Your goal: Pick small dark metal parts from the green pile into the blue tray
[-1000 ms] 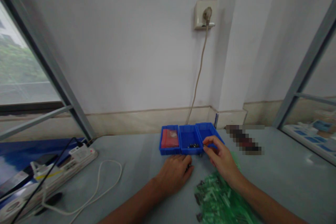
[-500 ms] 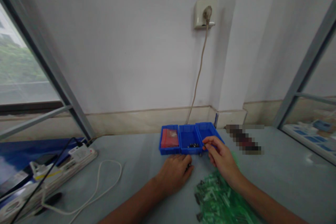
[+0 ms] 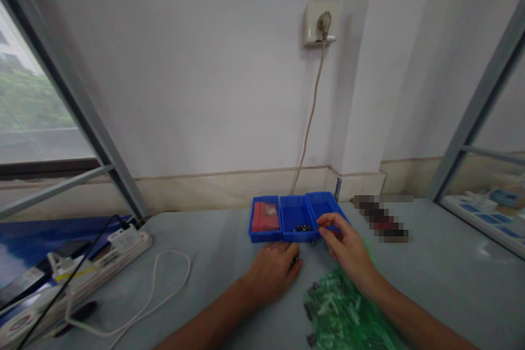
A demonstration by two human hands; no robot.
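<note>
Three blue bins [image 3: 292, 238] stand side by side at the back of the table. Red plastic bags [image 3: 264, 216] fill the left bin, and several small dark parts [image 3: 302, 227] lie at the front of the middle one. My left hand [image 3: 275, 270] rests on the table before the left and middle bins, its fingers curled around small dark pieces too hidden to name. At the front of the right bin, my right hand [image 3: 342, 240] pinches with thumb and forefinger; whatever is between the tips is too small to make out. Beneath my right wrist lies a green plastic bag of small clear packets [image 3: 342, 306].
On the left, a white power strip [image 3: 118, 260] holds plugs and chargers, with a white cable [image 3: 153, 284] looped beside it. A pixelated dark item [image 3: 383, 219] lies at the back right. Behind the table, a cord [image 3: 314, 104] hangs from a wall socket.
Almost nothing differs. The right hand's fingertips have shifted very slightly at the right bin's front, and the left hand stays in place.
</note>
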